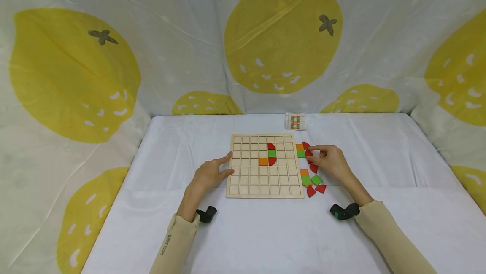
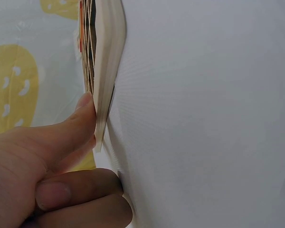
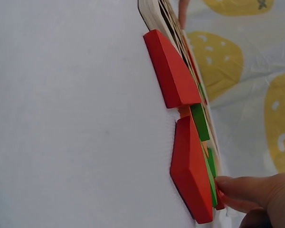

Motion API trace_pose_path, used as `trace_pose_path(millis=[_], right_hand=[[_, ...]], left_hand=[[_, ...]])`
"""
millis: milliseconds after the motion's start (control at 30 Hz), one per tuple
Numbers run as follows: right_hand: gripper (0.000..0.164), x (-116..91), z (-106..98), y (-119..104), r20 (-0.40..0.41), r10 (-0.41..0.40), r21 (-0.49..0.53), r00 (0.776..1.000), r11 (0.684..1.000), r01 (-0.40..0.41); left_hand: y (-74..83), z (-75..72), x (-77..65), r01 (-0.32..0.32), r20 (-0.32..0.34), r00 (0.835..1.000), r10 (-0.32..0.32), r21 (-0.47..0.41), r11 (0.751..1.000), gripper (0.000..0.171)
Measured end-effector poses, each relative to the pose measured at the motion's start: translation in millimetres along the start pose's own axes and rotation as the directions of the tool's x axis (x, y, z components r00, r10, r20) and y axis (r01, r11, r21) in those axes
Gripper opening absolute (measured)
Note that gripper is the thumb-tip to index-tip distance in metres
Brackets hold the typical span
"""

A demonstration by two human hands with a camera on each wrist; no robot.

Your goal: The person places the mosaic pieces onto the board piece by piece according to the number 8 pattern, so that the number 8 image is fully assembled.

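Currently looks like a pick step: right hand (image 1: 333,161) over the loose pieces just right of the board (image 1: 264,196), fingertips at a red piece (image 1: 309,153). Thumb and index finger nearly together around it; can't tell if they've pinched it. Left hand (image 1: 206,175) has thumb and index finger spread, touching the board's left edge, probably steadying it; not wrapped round anything.

Board lies flat mid-table, four pieces in its cells: two red quarter-rounds, green square (image 1: 271,154) between them, orange square (image 1: 263,162) beside the lower one. Next move likely calls for a clean single-piece pinch, then a lift over the rim.

In the way: crowded neighbours, orange and green squares by the board edge, more red and green bits nearer the person. Small pattern card (image 1: 295,121) behind the board, clear of both hands.
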State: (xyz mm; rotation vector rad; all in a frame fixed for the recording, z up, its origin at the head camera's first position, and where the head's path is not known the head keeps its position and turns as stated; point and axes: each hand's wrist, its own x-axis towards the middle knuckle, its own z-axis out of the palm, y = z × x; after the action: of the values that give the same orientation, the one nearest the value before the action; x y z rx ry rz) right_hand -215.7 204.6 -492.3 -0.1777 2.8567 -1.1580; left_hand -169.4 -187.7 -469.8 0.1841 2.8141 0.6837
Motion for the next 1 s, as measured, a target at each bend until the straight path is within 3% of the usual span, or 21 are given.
trace_pose_path(millis=[700, 1000], right_hand=[[0.04, -0.4, -3.4, -7.1, 0.044, 0.07, -0.047, 0.997, 0.997, -0.068], [0.038, -5.9, -4.7, -0.3, -0.003, 0.125, -0.008, 0.992, 0.992, -0.125]], left_hand=[[0.9, -0.2, -1.5, -0.006, -0.007, 1.0, 0.006, -0.012, 1.0, 0.066], [0.8, -0.3, -1.9, -0.001, -0.007, 1.0, 0.001, -0.005, 1.0, 0.065]])
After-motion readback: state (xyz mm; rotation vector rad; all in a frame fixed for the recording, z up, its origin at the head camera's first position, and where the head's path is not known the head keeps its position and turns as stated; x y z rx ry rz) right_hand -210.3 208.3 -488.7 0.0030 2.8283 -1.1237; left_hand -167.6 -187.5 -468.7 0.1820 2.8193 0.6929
